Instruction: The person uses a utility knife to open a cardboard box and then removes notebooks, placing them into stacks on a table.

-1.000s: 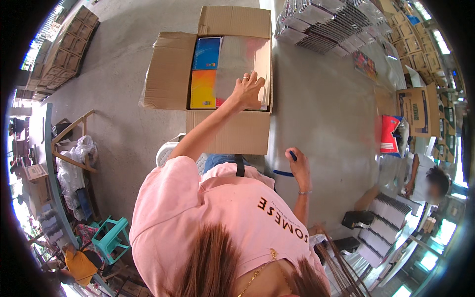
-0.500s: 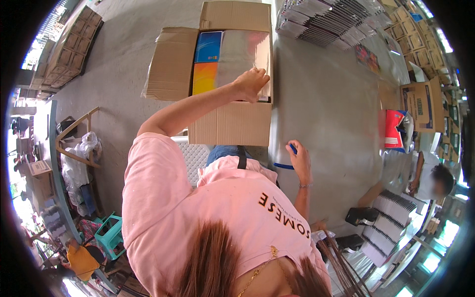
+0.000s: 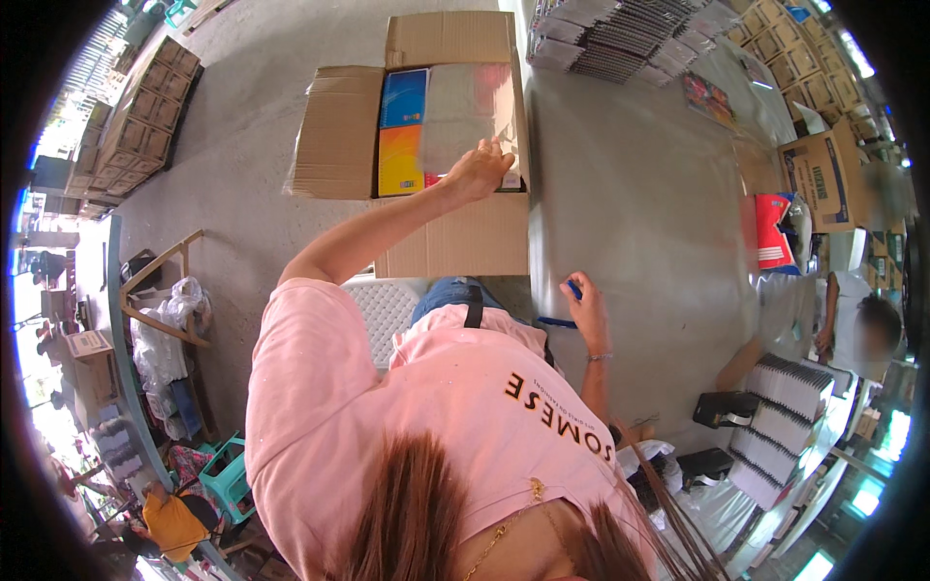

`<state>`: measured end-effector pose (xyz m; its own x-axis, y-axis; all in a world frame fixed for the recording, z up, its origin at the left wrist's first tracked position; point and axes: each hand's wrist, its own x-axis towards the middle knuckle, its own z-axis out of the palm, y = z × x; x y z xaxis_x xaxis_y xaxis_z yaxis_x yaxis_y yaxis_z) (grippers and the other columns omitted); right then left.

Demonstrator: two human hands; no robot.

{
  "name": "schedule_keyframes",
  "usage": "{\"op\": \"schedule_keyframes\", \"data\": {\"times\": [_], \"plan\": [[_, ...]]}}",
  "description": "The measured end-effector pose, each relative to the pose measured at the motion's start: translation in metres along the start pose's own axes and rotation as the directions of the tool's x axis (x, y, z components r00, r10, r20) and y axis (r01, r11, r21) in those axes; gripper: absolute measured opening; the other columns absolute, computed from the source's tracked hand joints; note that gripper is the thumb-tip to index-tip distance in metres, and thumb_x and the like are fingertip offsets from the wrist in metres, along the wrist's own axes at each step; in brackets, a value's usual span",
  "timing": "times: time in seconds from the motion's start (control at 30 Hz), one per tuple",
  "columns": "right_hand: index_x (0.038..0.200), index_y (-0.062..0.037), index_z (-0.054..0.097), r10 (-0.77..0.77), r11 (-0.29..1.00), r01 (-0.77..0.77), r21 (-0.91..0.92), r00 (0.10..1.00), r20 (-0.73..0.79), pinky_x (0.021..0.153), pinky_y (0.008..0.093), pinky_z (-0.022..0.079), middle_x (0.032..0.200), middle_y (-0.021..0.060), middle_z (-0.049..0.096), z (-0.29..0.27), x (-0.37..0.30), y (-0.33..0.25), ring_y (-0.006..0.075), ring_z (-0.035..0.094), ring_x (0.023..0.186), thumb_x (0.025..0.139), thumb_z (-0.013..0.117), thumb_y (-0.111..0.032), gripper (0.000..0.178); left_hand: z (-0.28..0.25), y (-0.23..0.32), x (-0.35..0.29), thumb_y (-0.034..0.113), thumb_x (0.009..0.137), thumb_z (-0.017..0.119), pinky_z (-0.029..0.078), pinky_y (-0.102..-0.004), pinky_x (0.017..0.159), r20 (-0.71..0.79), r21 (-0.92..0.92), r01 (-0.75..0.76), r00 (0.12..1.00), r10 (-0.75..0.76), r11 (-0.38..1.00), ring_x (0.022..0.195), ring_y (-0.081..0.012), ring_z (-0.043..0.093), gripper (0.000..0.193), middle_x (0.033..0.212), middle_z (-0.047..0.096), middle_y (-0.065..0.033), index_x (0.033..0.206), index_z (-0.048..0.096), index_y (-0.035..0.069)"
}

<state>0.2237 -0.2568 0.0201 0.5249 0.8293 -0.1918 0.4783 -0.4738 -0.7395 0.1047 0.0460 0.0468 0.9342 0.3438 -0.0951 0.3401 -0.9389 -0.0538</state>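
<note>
My left hand (image 3: 473, 174) curls over the box (image 3: 339, 131) near its right edge, can't tell if pinching; right hand (image 3: 588, 306) pinches a blue thing (image 3: 575, 290). Shoving could crease notebooks (image 3: 403, 100).

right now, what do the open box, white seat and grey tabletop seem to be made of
The open box: likely corrugated cardboard, matte brown, with faint ridges across its flaps. The white seat: probably moulded plastic, with an even pattern of small holes or dimples. The grey tabletop: smooth with soft reflections; perhaps metal or plastic sheet, unclear which.
</note>
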Motion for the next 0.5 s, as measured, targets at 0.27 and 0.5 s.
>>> {"op": "schedule_keyframes", "data": {"times": [0.27,0.5], "plan": [[0.094,-0.0026,0.056,-0.082,0.997,0.082,-0.005,0.993,-0.082,0.069,0.0388,0.050,0.090,0.0138,0.068,0.004,-0.004,0.013,0.0323,0.066,0.087,0.089,0.063,-0.018,0.018,-0.049,-0.011,-0.006,0.010,0.088,0.051,0.052,-0.0460,0.077,-0.085,-0.569,0.339,0.882,-0.463,0.749,0.101,-0.0360,0.060,0.017,0.106,0.061,-0.0208,0.102,0.048,0.001],[0.095,-0.0033,0.059,-0.111,0.991,0.120,0.055,0.983,-0.145,0.063,0.0347,0.047,0.080,0.0108,0.065,0.002,-0.015,-0.003,0.0264,0.062,0.070,0.090,0.062,-0.018,0.016,-0.161,-0.083,-0.066,0.029,0.099,0.041,0.052,-0.0484,0.076,-0.571,-0.485,0.318,0.591,-0.570,0.815,0.092,-0.0403,0.062,0.029,0.108,0.061,-0.0212,0.117,0.051,0.010]]}}
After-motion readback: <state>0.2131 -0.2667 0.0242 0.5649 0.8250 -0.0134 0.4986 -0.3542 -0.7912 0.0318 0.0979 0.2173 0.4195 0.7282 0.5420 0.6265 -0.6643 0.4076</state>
